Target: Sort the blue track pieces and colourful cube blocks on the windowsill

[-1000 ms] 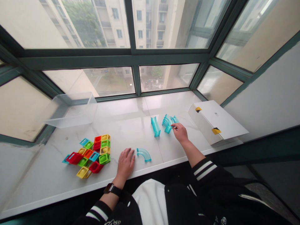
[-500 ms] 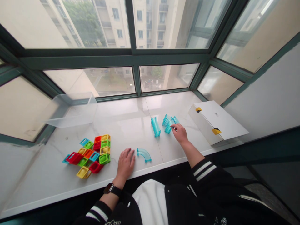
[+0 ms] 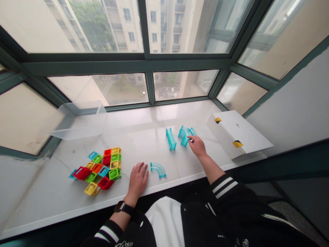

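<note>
My left hand (image 3: 138,178) lies palm down on the white ledge, fingers stretched out and holding nothing. Just right of its fingertips is a single clear-blue curved track piece (image 3: 158,168). My right hand (image 3: 197,145) is farther out, its thumb and fingers pinched at the near right edge of a nested stack of blue curved track pieces (image 3: 183,135). Its fingertips hide part of that edge. Behind them, more blue pieces (image 3: 191,131) sit against the stack. Left of the stack lies a group of straight blue track pieces (image 3: 171,139).
Several red, green, yellow and blue blocks (image 3: 97,168) lie at the left. A clear plastic bin (image 3: 79,127) stands at the back left by the window. A white box (image 3: 239,132) with yellow-black tabs is at the right. The front edge (image 3: 169,183) of the ledge runs close to me.
</note>
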The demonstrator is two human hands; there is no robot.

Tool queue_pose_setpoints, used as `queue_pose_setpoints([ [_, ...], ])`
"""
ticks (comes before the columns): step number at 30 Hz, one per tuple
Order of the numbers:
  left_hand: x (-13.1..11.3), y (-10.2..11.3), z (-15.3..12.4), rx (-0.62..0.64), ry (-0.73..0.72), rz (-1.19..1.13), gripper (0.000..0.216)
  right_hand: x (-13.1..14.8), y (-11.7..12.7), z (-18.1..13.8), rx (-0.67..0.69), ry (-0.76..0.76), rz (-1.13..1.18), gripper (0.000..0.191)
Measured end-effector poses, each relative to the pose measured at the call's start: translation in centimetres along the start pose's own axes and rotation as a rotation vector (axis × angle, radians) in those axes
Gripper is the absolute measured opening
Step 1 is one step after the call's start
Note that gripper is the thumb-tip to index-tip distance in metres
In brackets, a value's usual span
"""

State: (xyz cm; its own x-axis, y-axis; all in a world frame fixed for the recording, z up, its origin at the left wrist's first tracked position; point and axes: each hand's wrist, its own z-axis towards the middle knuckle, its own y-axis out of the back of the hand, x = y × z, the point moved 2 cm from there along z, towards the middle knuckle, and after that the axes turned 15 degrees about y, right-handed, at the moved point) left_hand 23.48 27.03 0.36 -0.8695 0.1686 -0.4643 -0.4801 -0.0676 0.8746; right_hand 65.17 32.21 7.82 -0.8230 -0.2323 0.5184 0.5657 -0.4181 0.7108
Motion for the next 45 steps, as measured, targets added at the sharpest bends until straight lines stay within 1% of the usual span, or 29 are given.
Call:
queue_pose_setpoints([
  [22, -0.2, 0.1, 0.0, 0.007, 0.015, 0.005, 0.039, 0.5, 0.3, -0.3, 0.035, 0.017, -0.048, 0.035],
  [25, -0.2, 0.2, 0.0, 0.005, 0.011, 0.007, 0.039, 0.7, 0.7, -0.9, 0.003, 0.008, -0.051, 0.04],
  [28, -0.3, 0.2, 0.0, 0.003, 0.007, 0.004, 0.039, 1.4, 1.2, -2.0, -0.071, -0.004, -0.031, 0.044],
  [31, -0.3, 0.2, 0.0, 0.0, 0.003, 0.005, 0.038, 2.7, 1.5, -3.7, -0.1, 0.012, 0.03, 0.041],
  [33, -0.3, 0.2, 0.0, -0.002, 0.003, 0.005, 0.038, 3.9, 1.2, -5.1, -0.037, 0.054, 0.099, 0.036],
  [34, -0.4, 0.3, 0.0, -0.002, 0.004, 0.004, 0.038, 4.5, 0.9, -5.8, 0.025, 0.083, 0.141, 0.033],
  [37, -0.5, 0.4, 0.0, -0.002, 0.009, 0.0, 0.038, 6.7, -0.8, -8.1, 0.269, 0.166, 0.28, 0.027],
  [39, -0.5, 0.4, 0.0, -0.001, 0.008, -0.001, 0.038, 8.0, -2.1, -9.4, 0.405, 0.189, 0.349, 0.032],
  [41, -0.5, 0.4, 0.0, -0.002, 0.008, -0.001, 0.038, 9.3, -3.5, -10.4, 0.507, 0.197, 0.387, 0.041],
  [43, -0.5, 0.4, 0.0, -0.003, 0.007, 0.003, 0.038, 10.4, -4.7, -10.8, 0.585, 0.215, 0.395, 0.047],
  [45, -0.4, 0.3, 0.0, -0.006, 0.004, 0.006, 0.038, 11.3, -5.6, -10.8, 0.636, 0.239, 0.38, 0.049],
])
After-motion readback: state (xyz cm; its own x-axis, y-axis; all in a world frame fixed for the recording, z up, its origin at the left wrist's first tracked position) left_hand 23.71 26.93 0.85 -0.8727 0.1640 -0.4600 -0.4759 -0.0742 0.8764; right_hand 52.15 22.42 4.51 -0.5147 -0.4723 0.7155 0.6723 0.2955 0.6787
